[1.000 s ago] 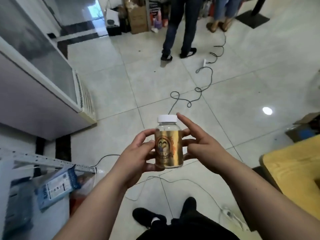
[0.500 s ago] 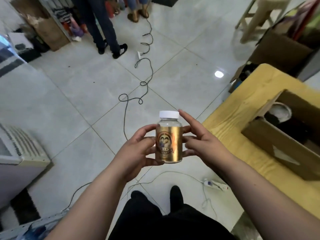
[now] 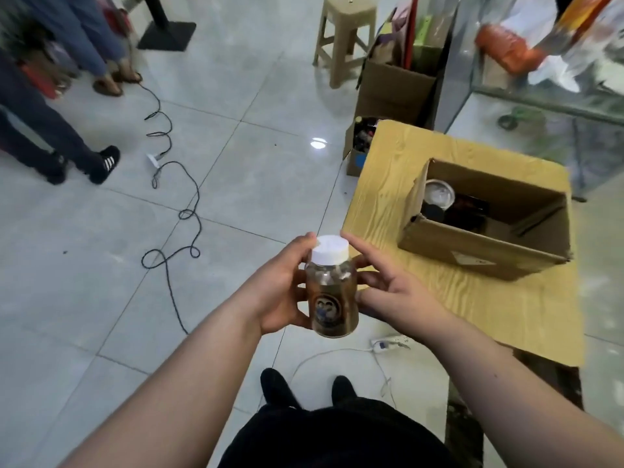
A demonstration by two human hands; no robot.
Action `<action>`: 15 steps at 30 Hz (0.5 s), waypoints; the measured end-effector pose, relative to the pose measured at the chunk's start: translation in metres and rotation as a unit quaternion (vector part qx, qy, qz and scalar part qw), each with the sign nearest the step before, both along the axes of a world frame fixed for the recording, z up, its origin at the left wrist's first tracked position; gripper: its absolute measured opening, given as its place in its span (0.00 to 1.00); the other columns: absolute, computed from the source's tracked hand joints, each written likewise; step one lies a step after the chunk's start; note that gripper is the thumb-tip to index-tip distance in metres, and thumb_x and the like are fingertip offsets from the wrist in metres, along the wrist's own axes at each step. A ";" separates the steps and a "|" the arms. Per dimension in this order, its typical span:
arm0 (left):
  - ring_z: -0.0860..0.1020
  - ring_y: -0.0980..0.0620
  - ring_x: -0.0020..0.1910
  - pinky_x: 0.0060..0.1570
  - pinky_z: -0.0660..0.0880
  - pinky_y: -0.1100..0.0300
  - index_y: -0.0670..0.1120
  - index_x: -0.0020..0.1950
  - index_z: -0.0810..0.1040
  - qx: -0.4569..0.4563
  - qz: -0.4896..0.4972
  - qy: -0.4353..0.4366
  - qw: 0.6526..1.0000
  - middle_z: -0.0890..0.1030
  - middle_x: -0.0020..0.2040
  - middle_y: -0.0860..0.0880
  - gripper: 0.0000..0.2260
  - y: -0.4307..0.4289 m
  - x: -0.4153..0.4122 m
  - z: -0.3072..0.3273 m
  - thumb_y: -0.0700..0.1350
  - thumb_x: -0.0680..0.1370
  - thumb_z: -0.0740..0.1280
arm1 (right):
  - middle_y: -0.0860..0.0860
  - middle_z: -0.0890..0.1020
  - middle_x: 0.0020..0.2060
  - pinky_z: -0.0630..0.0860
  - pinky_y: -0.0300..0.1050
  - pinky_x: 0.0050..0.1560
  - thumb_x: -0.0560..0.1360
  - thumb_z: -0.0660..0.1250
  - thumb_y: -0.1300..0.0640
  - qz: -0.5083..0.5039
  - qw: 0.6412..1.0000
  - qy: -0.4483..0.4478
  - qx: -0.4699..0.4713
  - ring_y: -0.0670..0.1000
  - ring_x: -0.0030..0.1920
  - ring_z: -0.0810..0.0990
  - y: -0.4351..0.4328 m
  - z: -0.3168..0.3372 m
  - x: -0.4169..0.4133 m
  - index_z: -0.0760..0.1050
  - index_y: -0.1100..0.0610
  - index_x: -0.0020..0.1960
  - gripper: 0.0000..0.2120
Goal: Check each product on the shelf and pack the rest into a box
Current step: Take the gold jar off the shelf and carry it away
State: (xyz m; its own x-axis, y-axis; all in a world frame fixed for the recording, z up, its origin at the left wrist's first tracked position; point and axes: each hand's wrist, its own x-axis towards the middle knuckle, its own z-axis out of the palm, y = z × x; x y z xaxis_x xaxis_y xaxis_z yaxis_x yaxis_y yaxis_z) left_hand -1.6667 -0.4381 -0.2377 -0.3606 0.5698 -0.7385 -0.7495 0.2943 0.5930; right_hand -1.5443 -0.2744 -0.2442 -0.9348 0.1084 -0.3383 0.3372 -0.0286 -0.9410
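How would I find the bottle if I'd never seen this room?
Find the yellow table with the open box. Left of it, over the floor, the left hand and right hand hold the bottle. Only it has a white cap and gold label.

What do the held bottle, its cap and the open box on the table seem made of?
The bottle looks like clear glossy plastic, possibly glass: contents show through above a shiny gold label. Its cap looks like matte white plastic, opaque. The box is dull brown cardboard, with creased flaps.
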 end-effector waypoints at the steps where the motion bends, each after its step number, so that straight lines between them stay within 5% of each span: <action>1: 0.81 0.38 0.59 0.53 0.77 0.30 0.47 0.68 0.79 -0.001 -0.015 0.003 1.000 0.83 0.59 0.40 0.26 0.003 -0.005 0.000 0.64 0.78 0.64 | 0.37 0.78 0.51 0.78 0.63 0.65 0.68 0.69 0.56 -0.012 1.000 -0.003 0.005 0.50 0.60 0.82 -0.003 0.002 -0.001 0.70 0.25 0.69 0.36; 8: 0.80 0.37 0.58 0.53 0.78 0.31 0.46 0.64 0.79 0.013 -0.100 0.038 0.994 0.81 0.61 0.38 0.28 0.031 -0.022 -0.007 0.60 0.69 0.68 | 0.41 0.78 0.58 0.78 0.62 0.66 0.71 0.67 0.57 -0.121 0.991 -0.018 0.047 0.52 0.64 0.80 -0.010 0.003 0.009 0.67 0.23 0.69 0.36; 12: 0.80 0.40 0.59 0.54 0.79 0.38 0.48 0.63 0.79 0.034 -0.128 0.087 0.987 0.83 0.59 0.42 0.26 0.056 -0.012 -0.004 0.60 0.68 0.66 | 0.46 0.75 0.69 0.76 0.65 0.68 0.73 0.68 0.36 -0.173 0.985 -0.017 0.009 0.54 0.71 0.75 0.001 -0.001 0.020 0.68 0.27 0.72 0.28; 15: 0.78 0.43 0.60 0.57 0.77 0.40 0.49 0.56 0.76 0.052 -0.148 0.155 0.975 0.81 0.57 0.45 0.20 0.083 -0.003 0.001 0.58 0.68 0.67 | 0.46 0.74 0.72 0.77 0.67 0.66 0.63 0.70 0.22 -0.229 0.971 -0.030 -0.064 0.55 0.72 0.73 0.019 -0.003 0.022 0.74 0.34 0.69 0.38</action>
